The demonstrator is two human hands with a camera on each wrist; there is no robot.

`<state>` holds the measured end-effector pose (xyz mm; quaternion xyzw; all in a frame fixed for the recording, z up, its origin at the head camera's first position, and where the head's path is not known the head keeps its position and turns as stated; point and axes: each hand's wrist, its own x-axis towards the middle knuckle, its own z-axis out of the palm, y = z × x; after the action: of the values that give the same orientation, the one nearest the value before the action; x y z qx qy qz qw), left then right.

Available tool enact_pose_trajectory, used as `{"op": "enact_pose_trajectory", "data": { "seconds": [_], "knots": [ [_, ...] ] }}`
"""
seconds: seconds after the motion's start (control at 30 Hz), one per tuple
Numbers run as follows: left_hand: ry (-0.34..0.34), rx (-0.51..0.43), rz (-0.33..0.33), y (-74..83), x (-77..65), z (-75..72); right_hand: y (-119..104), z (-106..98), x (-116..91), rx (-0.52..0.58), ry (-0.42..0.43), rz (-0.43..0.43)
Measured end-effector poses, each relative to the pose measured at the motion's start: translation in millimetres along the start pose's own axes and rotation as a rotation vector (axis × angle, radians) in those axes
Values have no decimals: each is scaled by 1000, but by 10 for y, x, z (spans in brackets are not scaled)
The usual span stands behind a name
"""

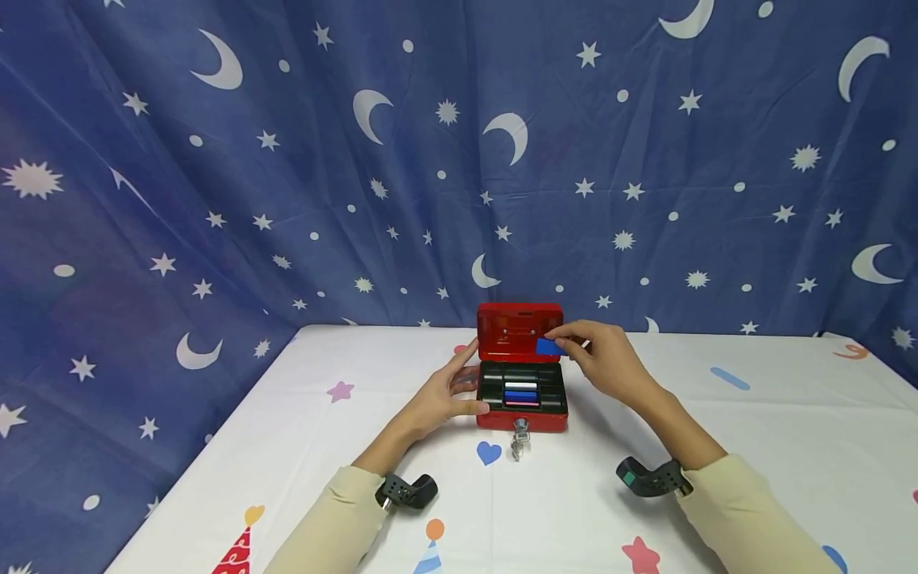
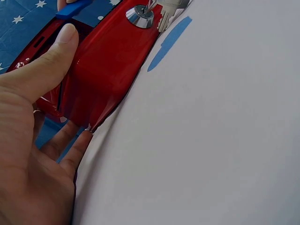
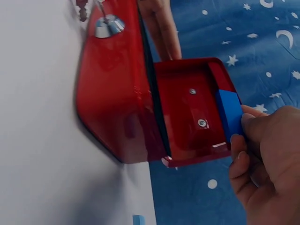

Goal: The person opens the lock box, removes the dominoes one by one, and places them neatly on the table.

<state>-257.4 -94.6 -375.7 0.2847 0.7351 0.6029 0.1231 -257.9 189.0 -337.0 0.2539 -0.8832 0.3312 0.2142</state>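
Observation:
A small red cash box point(image 1: 523, 422) stands with its lid point(image 1: 519, 311) raised. Its black tray point(image 1: 492, 388) has white, blue and pink pieces in the middle. My left hand point(image 1: 443, 396) holds the box by its left side, thumb at the front corner; in the left wrist view the fingers point(image 2: 70, 149) reach round its side. In front of the lid's right part, my right hand point(image 1: 601, 356) pinches a flat blue block point(image 3: 229, 112) between thumb and fingers, above the tray. Keys point(image 1: 517, 446) hang from the lock point(image 2: 140, 17) on the box's front.
The box stands on a white tablecloth point(image 1: 344, 430) printed with coloured shapes. Behind the table hangs a blue curtain point(image 1: 430, 263) with moons and stars. In the right wrist view, a small light-blue patch point(image 3: 138, 219) shows near the table edge.

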Motion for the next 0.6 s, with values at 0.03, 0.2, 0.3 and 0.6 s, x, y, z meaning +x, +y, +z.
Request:
{"op": "enact_pose_trajectory", "data": {
  "seconds": [0.03,0.2,0.3,0.6],
  "knots": [
    [1,1,-2,0,-1,0,5,-16,-3,2,-6,11],
    [-1,2,0,3,-8,1,16,-87,-9,-5,-28,61],
    [-4,3,3,8,-11,2,44,-123,-5,-25,-29,76],
    [6,-3,5,21,-13,9,158,-285,-15,-48,-30,150]
  ]
}}
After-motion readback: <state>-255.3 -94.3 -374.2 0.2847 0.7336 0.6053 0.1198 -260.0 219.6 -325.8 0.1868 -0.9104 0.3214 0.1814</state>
